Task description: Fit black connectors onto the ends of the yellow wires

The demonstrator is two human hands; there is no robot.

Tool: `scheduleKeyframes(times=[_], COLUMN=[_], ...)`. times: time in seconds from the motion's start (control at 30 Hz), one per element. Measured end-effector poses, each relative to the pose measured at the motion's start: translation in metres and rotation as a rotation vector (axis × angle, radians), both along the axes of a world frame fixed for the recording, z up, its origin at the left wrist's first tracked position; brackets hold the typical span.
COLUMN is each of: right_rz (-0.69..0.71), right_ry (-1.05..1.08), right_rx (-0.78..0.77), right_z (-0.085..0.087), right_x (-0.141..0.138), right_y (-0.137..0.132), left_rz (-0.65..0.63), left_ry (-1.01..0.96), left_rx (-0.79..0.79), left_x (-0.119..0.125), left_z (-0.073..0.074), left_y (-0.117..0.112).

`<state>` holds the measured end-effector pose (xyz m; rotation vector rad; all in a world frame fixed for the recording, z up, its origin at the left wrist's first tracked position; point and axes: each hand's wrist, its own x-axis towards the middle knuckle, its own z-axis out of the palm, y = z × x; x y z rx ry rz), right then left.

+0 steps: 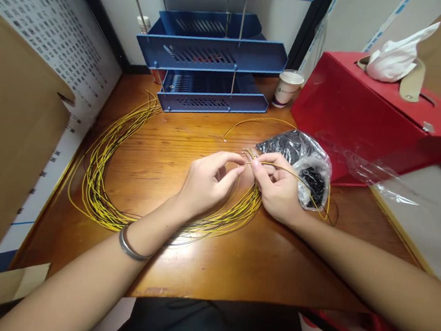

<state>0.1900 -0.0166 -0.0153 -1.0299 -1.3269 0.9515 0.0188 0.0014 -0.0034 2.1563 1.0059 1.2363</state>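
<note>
1 yellow wire between right fingers

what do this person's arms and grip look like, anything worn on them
Both forearms are bare, with no sleeves in view. The left grip and right grip are ungloved. A silver-grey, curved band-like bracelet circles the left wrist; no markings can be made out on it. Nothing shows on the right wrist.

Left forearm: extends from lower left toward centre.
Left hand: centre of frame, thumb and forefinger pinched.
Right forearm: slants up from lower right toward centre.
Right hand: right of centre, thumb and forefinger pinched.
Hand spacing: close together.
</note>
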Motion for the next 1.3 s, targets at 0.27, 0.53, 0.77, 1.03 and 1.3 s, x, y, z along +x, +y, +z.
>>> scheduleKeyframes(times=[0.27, 0.53, 0.77, 1.03, 1.3], right_rz=[-0.005, -0.029, -0.015, -0.034, -0.042], right_ry=[-0.033, -0.096, -0.086, -0.067, -0.115], right_rx=[0.020, 0.044, 0.015, 0.025, 0.062], right_z=[-0.0002, 0.0021, 0.0013, 0.0004, -0.0001], right_x=[0.0006, 0.0014, 0.0024, 0.0006, 0.0012], right_y=[0.0003, -0.0010, -0.0004, -0.0028, -0.0018], left_rz=[0.021, 0.010, 0.005, -0.012, -0.039], left_ry=[-0.022, -0.035, -0.034, -0.048, -0.103], left_rx=[0.010, -0.036, -0.086, -0.183, -0.277], left_x=[0.0008, 0.0014, 0.0004, 0.0012, 0.0018], left_z=[-0.0001, 0.0008, -0.0001, -0.0018, -0.0034], left_y=[0.0021, 0.0019, 0.0008, 0.0015, 0.0008])
